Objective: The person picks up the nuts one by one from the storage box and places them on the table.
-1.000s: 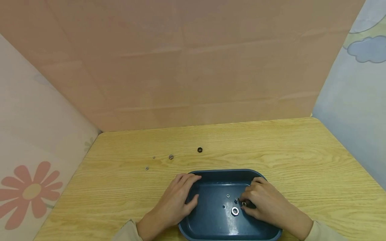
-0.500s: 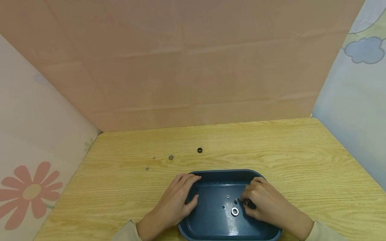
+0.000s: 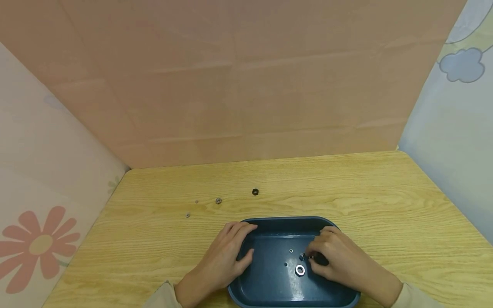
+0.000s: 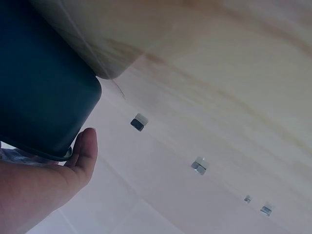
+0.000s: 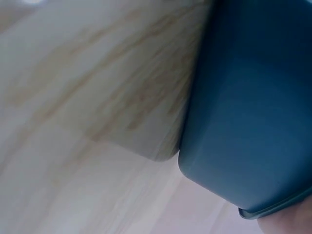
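Here, head view: we see left hand [image 3: 225, 252], fingers loose, resting over blue rectangular plastic tray [image 3: 265, 284]; right hand [image 3: 337, 256] pinches small metal nut [image 3: 312, 257], mostly hidden, inside tray near thick silver nut [image 3: 300, 270]. Left wrist: four loose nuts [image 4: 199, 167], wood-grain worktop [image 4: 219, 73]. Right wrist: tray wall.

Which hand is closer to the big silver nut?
Right: the right hand is just beside the big silver nut; the left hand is farther, at the left rim of the blue tray.
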The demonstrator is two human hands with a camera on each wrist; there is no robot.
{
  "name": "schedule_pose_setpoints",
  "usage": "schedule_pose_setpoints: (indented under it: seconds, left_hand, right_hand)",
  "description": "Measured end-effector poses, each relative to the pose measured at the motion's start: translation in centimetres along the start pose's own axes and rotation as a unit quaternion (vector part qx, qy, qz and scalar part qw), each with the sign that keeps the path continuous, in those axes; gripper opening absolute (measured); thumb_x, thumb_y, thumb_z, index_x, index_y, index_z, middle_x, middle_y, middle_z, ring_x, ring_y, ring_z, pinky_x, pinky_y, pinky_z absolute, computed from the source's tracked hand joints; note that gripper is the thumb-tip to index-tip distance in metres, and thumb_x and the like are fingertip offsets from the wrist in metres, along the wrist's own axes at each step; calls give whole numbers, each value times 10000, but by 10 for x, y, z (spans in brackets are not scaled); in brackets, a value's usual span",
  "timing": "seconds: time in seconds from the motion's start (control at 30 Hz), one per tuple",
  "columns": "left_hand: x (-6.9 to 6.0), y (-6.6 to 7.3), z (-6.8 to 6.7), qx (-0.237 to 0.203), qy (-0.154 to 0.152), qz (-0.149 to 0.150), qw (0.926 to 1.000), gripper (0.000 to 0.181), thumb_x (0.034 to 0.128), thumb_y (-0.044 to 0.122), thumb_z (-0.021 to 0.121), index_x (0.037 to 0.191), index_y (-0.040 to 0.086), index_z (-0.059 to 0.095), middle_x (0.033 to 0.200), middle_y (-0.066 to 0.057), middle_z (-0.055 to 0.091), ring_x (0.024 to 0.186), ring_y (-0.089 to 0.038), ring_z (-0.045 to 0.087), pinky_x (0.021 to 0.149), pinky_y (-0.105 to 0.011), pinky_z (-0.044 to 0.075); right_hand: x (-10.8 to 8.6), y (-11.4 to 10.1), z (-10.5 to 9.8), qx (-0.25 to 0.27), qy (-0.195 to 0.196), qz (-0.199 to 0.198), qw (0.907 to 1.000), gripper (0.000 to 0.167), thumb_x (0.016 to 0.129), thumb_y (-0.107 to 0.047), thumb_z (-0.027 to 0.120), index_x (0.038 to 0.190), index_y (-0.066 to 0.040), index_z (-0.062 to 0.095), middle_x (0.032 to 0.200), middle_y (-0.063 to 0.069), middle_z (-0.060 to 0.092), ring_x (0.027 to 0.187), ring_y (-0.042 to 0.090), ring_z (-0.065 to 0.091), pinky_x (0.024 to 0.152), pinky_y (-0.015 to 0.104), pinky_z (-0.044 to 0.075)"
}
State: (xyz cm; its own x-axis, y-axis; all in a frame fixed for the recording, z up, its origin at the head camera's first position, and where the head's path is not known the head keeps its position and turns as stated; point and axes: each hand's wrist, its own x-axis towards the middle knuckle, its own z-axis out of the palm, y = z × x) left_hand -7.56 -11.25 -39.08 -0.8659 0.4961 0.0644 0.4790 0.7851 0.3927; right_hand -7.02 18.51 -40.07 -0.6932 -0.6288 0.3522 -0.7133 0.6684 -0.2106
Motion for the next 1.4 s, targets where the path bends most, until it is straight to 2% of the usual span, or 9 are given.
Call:
schedule_pose_setpoints:
  seconds: [0.13,0.3,0.5,0.87,0.97,1.1,1.23,1.3,1.4]
  left_hand:
    - [0,0,0,4,14,2,10000,492,936,297,656,1397,198,516,1372,48,554,1229,-152,478,1070,-421,441]
    - [0,1,0,31,11,15,10000,498,935,298,657,1401,196,514,1373,50,551,1226,-150,478,1067,-417,443]
    - [2,2,0,52,-56,-30,10000,503,939,310,650,1410,203,509,1383,51,543,1229,-151,469,1065,-415,443]
    - [3,2,2,192,183,151,9995,557,920,347,667,1424,190,489,1381,49,548,1233,-153,473,1065,-397,445]
    - [3,2,2,255,216,193,9993,578,918,359,665,1436,190,474,1393,50,543,1235,-154,476,1065,-396,442]
    - [3,1,1,376,232,275,9986,588,920,385,650,1444,191,467,1396,51,538,1231,-152,480,1063,-401,440]
    - [2,-2,1,537,263,367,9975,580,931,414,616,1449,198,467,1390,55,535,1229,-151,479,1058,-406,437]
    - [0,-2,1,622,320,426,9966,581,933,427,606,1451,202,467,1385,55,537,1230,-151,480,1056,-405,436]
    - [-1,-3,1,719,425,501,9953,591,928,441,605,1454,209,465,1378,55,541,1229,-151,482,1054,-399,436]
  right_hand:
    - [-1,0,-1,257,189,76,9995,201,648,-137,838,775,-244,725,750,-209,662,711,-39,475,673,254,457]
    - [-1,1,-2,416,360,77,9985,230,657,-113,827,795,-262,719,785,-221,659,750,-25,533,691,276,499]
    - [-1,1,-5,636,526,236,9963,244,671,-101,827,827,-262,729,808,-219,650,741,-20,542,633,193,484]
    - [3,17,-15,475,1280,125,9906,296,640,-68,829,874,-220,733,819,-187,655,748,14,584,659,156,492]
    - [4,27,-21,289,1586,35,9869,87,808,-235,779,876,-197,740,809,-165,677,752,23,612,720,165,498]
    - [5,40,-28,165,1922,-24,9812,355,969,-449,541,862,-177,743,776,-145,682,729,44,608,711,181,482]
    - [2,54,-33,71,1973,149,9802,65,800,-213,769,850,-180,743,766,-141,692,713,51,620,693,171,472]
    - [0,60,-35,24,1948,250,9805,220,667,-58,788,847,-178,745,767,-128,702,703,70,637,688,169,476]
    - [-2,68,-36,-101,1887,399,9812,292,607,-3,800,843,-169,749,771,-113,711,690,81,646,675,160,482]
